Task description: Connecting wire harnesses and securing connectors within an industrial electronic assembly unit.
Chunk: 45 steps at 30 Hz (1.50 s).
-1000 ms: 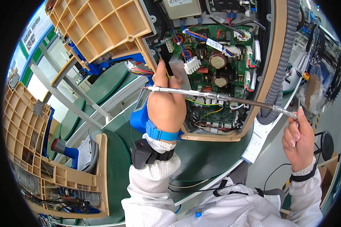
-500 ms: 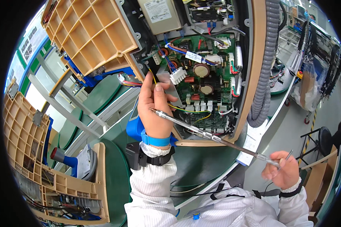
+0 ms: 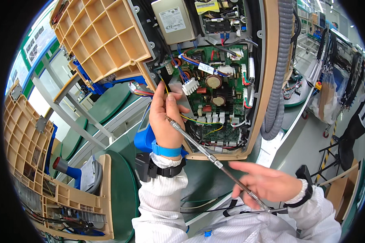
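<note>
My left hand is at the left edge of an opened housing, its index finger and thumb closed on a yellow-green wire. Against its palm rests the near tip of a long metal T-handle wrench, slanting down to the right; whether hidden fingers also grip it cannot be made out. My right hand, somewhat blurred, is beside the wrench's lower shaft with its index finger stretched out and the fingers apart. A white multi-pin connector on blue wires lies above the green circuit board, right of my left hand.
A tan ribbed cover leans at the housing's upper left. The housing's tan rim and a grey corrugated hose run along the right. Another tan housing stands at lower left. Green work surfaces lie beneath. A person stands far right.
My right hand has moved left from the wrench's handle end and its fingers have spread. The wrench's lower end has swung down and left. My left hand keeps its pinch.
</note>
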Each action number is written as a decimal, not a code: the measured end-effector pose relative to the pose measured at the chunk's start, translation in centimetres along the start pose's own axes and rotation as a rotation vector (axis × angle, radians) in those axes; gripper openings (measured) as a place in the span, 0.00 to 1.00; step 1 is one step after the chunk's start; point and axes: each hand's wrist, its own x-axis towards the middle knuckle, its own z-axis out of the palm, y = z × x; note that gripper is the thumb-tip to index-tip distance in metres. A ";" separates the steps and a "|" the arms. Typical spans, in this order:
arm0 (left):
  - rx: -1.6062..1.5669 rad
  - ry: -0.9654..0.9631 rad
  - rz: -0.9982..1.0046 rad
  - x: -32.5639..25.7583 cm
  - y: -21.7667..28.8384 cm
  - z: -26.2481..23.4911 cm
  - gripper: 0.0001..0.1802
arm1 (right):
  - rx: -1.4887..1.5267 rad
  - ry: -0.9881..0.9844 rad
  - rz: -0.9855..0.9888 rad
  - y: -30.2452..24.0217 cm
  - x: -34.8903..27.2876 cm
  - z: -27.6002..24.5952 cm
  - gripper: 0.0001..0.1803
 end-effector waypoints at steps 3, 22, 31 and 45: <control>-0.009 0.000 -0.018 0.0 0.6 -0.1 0.25 | -0.413 0.225 -0.003 -3.1 3.9 2.9 0.28; -0.249 -0.020 -0.061 0.0 0.4 0.9 0.32 | -0.843 0.627 -0.203 -9.3 8.4 4.2 0.16; -0.322 -0.030 -0.077 1.0 0.2 1.4 0.27 | -0.869 0.624 -0.356 -9.0 7.7 2.0 0.18; -0.146 -0.319 -0.083 1.1 0.2 -2.9 0.27 | -0.933 0.871 -0.407 -5.1 5.5 0.6 0.18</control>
